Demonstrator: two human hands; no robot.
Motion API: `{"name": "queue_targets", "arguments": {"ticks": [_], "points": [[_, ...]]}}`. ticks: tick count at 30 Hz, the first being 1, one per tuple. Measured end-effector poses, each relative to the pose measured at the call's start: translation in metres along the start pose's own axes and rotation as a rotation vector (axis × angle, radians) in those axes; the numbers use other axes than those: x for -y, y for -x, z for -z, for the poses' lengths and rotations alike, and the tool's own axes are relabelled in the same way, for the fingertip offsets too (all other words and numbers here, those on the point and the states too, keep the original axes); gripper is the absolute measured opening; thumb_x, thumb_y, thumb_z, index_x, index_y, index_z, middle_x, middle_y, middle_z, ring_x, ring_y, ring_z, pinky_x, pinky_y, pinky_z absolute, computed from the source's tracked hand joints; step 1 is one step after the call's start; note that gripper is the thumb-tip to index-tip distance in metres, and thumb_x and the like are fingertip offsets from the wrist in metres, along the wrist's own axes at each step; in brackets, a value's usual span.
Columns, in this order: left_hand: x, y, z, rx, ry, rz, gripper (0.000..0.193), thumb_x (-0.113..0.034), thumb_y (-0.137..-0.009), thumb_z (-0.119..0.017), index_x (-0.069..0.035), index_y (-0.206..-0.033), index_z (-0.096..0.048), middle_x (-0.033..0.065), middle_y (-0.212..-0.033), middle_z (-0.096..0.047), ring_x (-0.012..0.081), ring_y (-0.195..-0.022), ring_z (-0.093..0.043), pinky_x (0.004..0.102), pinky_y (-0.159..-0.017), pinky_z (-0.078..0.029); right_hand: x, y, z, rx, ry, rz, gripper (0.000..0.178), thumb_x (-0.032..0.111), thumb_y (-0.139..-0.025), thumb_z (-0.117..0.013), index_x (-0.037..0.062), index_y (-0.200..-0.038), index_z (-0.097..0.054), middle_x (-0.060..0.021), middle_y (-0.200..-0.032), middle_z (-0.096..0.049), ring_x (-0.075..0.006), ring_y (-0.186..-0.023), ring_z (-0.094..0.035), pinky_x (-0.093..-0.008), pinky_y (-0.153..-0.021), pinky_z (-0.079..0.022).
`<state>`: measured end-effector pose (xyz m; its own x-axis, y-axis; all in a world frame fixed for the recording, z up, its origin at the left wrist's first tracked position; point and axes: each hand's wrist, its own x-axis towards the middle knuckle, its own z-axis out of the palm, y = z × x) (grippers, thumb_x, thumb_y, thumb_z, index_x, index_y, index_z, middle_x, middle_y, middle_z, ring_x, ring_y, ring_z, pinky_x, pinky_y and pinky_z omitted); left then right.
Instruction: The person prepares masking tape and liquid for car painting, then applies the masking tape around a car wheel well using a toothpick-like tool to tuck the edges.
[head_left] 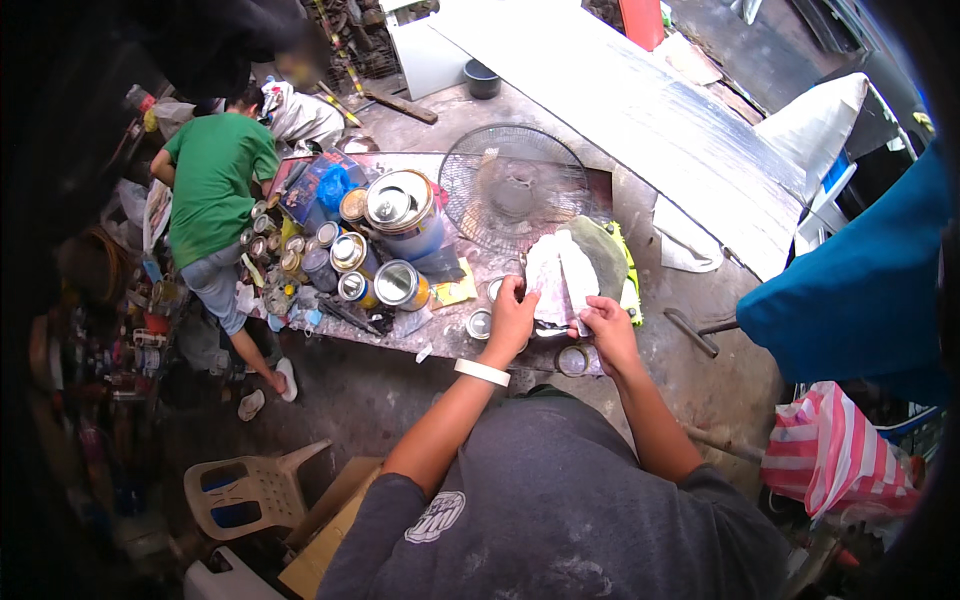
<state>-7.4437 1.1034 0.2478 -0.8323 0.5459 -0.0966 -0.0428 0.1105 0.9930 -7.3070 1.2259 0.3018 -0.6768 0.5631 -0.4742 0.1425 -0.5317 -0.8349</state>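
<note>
Over the near right part of the work table (395, 342), a whitish folded sheet (548, 272), cloth or paper, is held between my two hands. My left hand (513, 322) grips its left edge, a pale band round that wrist. At the lower right corner of the sheet, my right hand (608, 332) pinches it between thumb and fingers. Behind it shows a grey-green rounded piece (603, 255); I cannot tell whether it is joined to the sheet. Bright yellow-green material (631, 275) shows along the right side. Below my hands stands a small round container (573, 360).
Several paint cans (402, 284) crowd the table's left half, beside a large tin (400, 205). A round wire fan guard (515, 185) lies at the back. A person in a green shirt (215, 180) bends at the far left. A plastic chair (245, 495) stands lower left.
</note>
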Motion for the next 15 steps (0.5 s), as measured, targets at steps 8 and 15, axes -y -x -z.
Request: {"name": "queue_targets", "arguments": {"ticks": [8, 15], "points": [[-0.003, -0.003, -0.004, 0.012, 0.019, -0.003, 0.029, -0.003, -0.085, -0.061, 0.004, -0.113, -0.054, 0.0094, -0.101, -0.064, 0.0145, -0.093, -0.060, 0.0289, -0.081, -0.048, 0.041, 0.025, 0.017, -0.029, 0.077, 0.414, 0.030, 0.002, -0.093, -0.053, -0.0026, -0.122, -0.048, -0.0079, -0.102, -0.055, -0.0148, -0.079, -0.061, -0.0295, -0.069, -0.055], [-0.047, 0.041, 0.058, 0.048, 0.122, -0.178, 0.018, 0.005, -0.082, -0.056, -0.003, -0.099, -0.057, 0.0122, -0.121, -0.058, 0.0218, -0.115, -0.053, 0.0320, -0.095, -0.044, 0.090, 0.009, -0.020, 0.111, 0.171, 0.396, 0.030, 0.003, -0.092, -0.055, -0.0010, -0.122, -0.050, -0.0069, -0.105, -0.057, -0.0143, -0.082, -0.061, -0.0282, -0.070, -0.054]]}}
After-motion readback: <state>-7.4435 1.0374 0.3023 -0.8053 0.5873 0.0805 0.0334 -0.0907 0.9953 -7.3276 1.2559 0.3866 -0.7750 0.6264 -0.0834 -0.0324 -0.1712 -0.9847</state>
